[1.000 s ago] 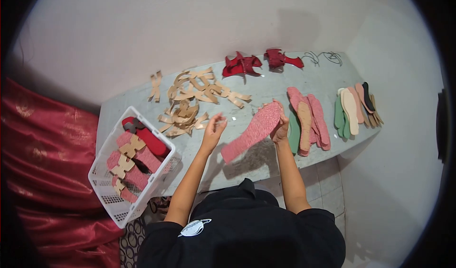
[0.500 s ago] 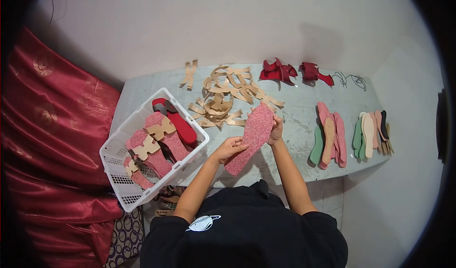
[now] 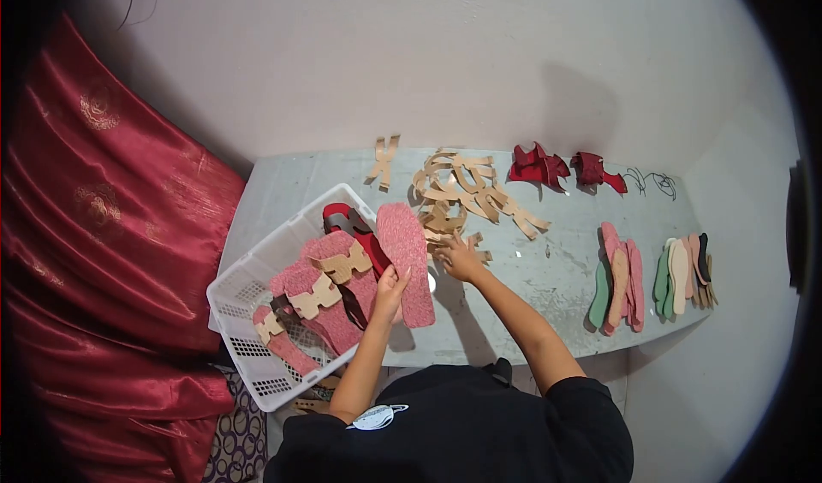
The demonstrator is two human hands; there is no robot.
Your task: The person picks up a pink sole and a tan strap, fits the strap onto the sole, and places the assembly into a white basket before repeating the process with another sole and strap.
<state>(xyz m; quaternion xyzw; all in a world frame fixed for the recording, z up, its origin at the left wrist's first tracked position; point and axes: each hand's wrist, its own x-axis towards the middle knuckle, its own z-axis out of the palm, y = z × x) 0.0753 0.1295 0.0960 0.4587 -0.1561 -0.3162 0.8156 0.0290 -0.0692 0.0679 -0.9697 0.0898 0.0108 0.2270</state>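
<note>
My left hand [image 3: 393, 291] is closed on the edge of a pink speckled shoe sole [image 3: 406, 252], held upright beside the basket's right side. My right hand [image 3: 460, 259] reaches to the near end of a pile of tan sandal straps [image 3: 462, 183], fingers spread and touching the nearest pieces. A white plastic basket [image 3: 229, 293] stands at the left. Inside lie pink soles with tan straps across them [image 3: 315, 299] and a red sole with a grey strap [image 3: 347, 219], partly hidden behind the held sole.
One tan strap [image 3: 383, 162] lies apart at the back. Dark red upper pieces [image 3: 539, 168] and thin black cords [image 3: 652, 183] are along the far edge. Pink and green soles [image 3: 610, 277] and several coloured soles [image 3: 679, 273] lie right. A red curtain [image 3: 128, 269] hangs left.
The pink sole has moved left, towards the basket, and is now in my left hand alone. My right hand has let go of it and moved to the tan straps.
</note>
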